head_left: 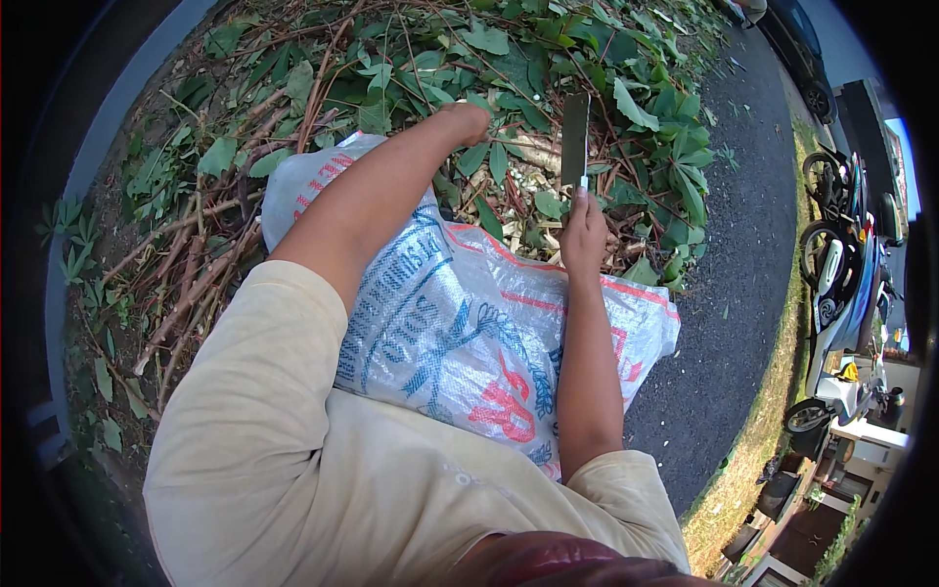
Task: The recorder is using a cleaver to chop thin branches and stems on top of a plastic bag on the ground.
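My right hand (pixel 585 233) is closed round the pale handle of a machete (pixel 575 142), its broad blade pointing away from me over the cuttings. Further forward and to the left, my left hand (pixel 468 124) is closed on a thin leafy branch (pixel 498 157); part of the grip is hidden from above. Between the two hands lies a pale piece of wood (pixel 536 152), with many light chopped bits (pixel 523 201) scattered about it. A white woven plastic sack (pixel 440 333) with blue and red print covers my lap under both forearms.
Cut leafy branches (pixel 646 108) pile up ahead and to the right. Bare sticks (pixel 196 284) lie heaped on the left. A dark paved road (pixel 719 323) runs along the right, with grass (pixel 753 440), parked motorbikes (pixel 836 293) and a dark car (pixel 797 49) beyond.
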Tool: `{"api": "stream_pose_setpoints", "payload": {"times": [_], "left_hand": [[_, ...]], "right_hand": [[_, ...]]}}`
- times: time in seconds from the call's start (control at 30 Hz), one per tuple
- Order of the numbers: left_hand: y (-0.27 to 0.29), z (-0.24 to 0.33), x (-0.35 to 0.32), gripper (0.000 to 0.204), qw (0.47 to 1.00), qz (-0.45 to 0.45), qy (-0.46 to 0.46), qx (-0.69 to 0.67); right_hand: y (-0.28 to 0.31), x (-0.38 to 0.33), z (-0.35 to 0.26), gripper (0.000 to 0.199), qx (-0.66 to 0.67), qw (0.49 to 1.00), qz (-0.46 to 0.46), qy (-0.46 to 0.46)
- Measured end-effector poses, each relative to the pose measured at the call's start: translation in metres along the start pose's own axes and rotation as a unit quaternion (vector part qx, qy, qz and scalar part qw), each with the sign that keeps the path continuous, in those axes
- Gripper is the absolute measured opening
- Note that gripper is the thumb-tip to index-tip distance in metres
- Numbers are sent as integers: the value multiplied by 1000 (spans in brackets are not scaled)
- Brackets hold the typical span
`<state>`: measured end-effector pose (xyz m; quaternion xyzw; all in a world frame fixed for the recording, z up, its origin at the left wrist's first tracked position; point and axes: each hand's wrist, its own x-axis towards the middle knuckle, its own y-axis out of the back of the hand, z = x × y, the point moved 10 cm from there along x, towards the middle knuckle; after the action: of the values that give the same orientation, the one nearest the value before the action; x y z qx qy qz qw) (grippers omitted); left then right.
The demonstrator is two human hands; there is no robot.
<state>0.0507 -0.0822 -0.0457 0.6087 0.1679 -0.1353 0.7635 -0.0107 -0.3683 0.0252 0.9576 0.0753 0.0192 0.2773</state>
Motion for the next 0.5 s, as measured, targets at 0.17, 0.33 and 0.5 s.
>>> {"api": "stream_pose_setpoints", "payload": {"times": [0.17, 0.33, 0.5], "left_hand": [[-8, -3, 18, 39, 997, -19, -59, -43], [-23, 2, 21, 39, 991, -23, -114, -72], [-22, -5, 24, 35, 995, -34, -51, -83]], "right_hand": [[9, -11, -40, 36, -12, 993, 65, 99], [-35, 11, 33, 49, -233, 972, -33, 24], [2, -6, -17, 47, -63, 997, 33, 21]]}}
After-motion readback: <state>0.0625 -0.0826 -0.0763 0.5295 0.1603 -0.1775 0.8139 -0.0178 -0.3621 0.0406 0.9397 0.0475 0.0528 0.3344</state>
